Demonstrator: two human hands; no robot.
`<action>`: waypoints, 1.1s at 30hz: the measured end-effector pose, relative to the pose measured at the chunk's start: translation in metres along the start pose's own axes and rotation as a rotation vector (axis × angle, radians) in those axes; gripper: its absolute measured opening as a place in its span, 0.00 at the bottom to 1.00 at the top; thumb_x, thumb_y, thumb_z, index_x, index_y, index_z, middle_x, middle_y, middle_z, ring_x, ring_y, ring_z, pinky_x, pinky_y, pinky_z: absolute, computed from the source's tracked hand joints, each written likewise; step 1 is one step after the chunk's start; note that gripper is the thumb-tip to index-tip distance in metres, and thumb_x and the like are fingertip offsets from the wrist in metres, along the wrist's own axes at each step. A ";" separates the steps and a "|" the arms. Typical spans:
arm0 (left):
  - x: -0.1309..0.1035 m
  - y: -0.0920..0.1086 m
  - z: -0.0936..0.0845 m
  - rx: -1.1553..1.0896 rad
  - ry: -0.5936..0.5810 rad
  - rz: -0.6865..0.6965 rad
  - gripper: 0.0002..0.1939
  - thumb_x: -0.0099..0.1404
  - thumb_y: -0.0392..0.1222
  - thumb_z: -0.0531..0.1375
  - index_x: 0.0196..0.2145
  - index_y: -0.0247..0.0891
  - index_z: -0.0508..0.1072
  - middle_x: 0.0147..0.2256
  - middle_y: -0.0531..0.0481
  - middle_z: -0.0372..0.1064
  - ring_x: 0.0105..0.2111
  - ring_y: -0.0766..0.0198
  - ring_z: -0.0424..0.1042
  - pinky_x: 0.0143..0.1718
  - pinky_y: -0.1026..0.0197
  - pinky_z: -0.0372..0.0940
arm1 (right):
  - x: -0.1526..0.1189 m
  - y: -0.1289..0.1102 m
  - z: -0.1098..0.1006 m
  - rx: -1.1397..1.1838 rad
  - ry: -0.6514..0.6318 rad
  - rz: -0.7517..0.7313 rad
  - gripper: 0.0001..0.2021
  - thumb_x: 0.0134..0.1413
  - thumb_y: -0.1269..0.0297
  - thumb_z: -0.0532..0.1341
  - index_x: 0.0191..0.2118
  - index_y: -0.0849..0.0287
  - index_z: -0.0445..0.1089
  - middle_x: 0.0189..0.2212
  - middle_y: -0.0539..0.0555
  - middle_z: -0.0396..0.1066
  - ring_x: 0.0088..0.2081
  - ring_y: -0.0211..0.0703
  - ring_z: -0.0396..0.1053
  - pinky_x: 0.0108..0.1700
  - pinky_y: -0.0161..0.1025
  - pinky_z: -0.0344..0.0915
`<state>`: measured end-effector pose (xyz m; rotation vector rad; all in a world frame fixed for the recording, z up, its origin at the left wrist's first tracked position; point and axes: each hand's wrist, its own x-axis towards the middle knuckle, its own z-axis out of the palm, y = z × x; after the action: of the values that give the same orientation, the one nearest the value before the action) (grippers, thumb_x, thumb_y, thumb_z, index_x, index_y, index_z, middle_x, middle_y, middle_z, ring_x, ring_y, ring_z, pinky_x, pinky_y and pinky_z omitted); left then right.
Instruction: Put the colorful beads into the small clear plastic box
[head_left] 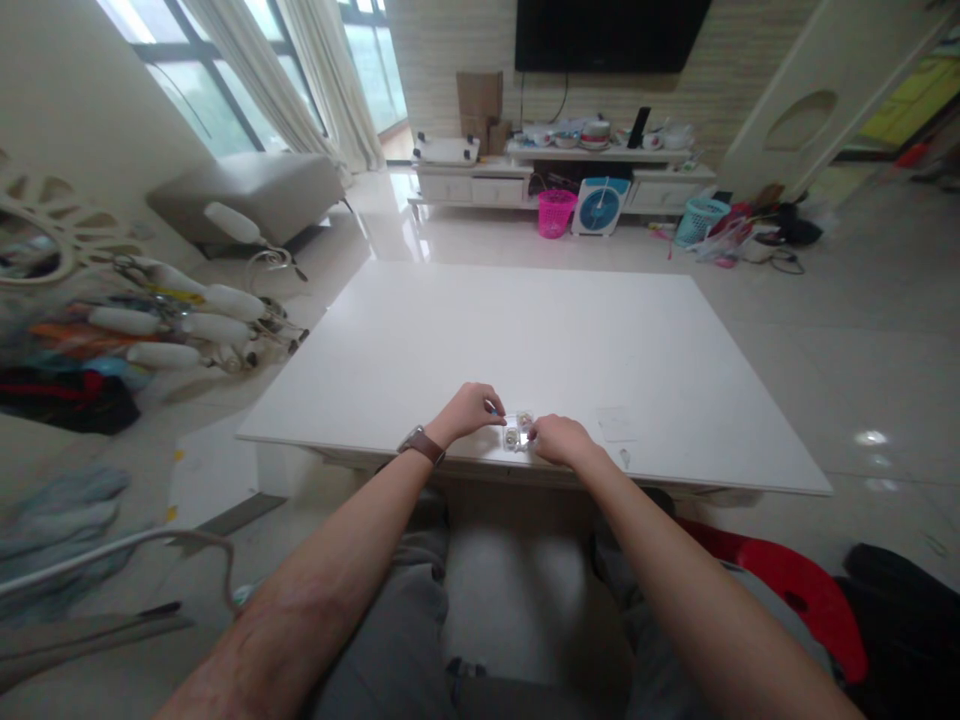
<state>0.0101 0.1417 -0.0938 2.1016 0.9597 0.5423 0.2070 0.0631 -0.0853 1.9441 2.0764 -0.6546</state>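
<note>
Near the front edge of the white table [525, 330] lies a small clear case [512, 438] with round, shiny little pieces in its compartments. My left hand [474, 408], with a watch [421, 443] on its wrist, is at the case's left side. Its thumb and fingers pinch together, with a tiny bluish spot between them. From the right, my right hand [559, 440] reaches to the case with its fingers curled closed at the edge. Whatever is in those fingertips is too small to make out.
To the right of my right hand lie a thin clear sheet [616, 424] and a tiny clear item [625, 457]. A red stool [802, 590] stands at lower right. Beyond the table are a pink basket [556, 213] and a blue fan [601, 208].
</note>
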 end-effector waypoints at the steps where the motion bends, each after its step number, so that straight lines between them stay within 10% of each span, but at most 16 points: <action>1: 0.000 0.000 0.000 0.000 -0.001 0.000 0.06 0.51 0.32 0.74 0.27 0.34 0.81 0.28 0.49 0.76 0.28 0.66 0.74 0.30 0.66 0.66 | 0.000 0.000 0.000 -0.005 0.004 0.000 0.17 0.57 0.71 0.59 0.49 0.54 0.80 0.47 0.65 0.79 0.46 0.56 0.77 0.46 0.44 0.70; 24: 0.000 -0.001 0.000 0.023 -0.024 -0.033 0.06 0.51 0.35 0.74 0.28 0.35 0.81 0.28 0.48 0.77 0.28 0.64 0.75 0.31 0.65 0.66 | 0.002 -0.003 0.000 0.003 -0.015 -0.045 0.16 0.57 0.64 0.61 0.50 0.54 0.78 0.47 0.63 0.78 0.45 0.55 0.77 0.43 0.42 0.68; 33: 0.002 -0.001 0.002 0.024 -0.065 -0.041 0.05 0.52 0.31 0.71 0.29 0.36 0.83 0.26 0.49 0.78 0.27 0.65 0.73 0.31 0.64 0.63 | 0.010 -0.001 -0.001 0.186 0.233 -0.037 0.12 0.55 0.70 0.60 0.42 0.55 0.79 0.40 0.57 0.80 0.42 0.47 0.75 0.40 0.37 0.64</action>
<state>0.0124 0.1429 -0.0952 2.1028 0.9745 0.4416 0.2048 0.0721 -0.0885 2.1813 2.2637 -0.6797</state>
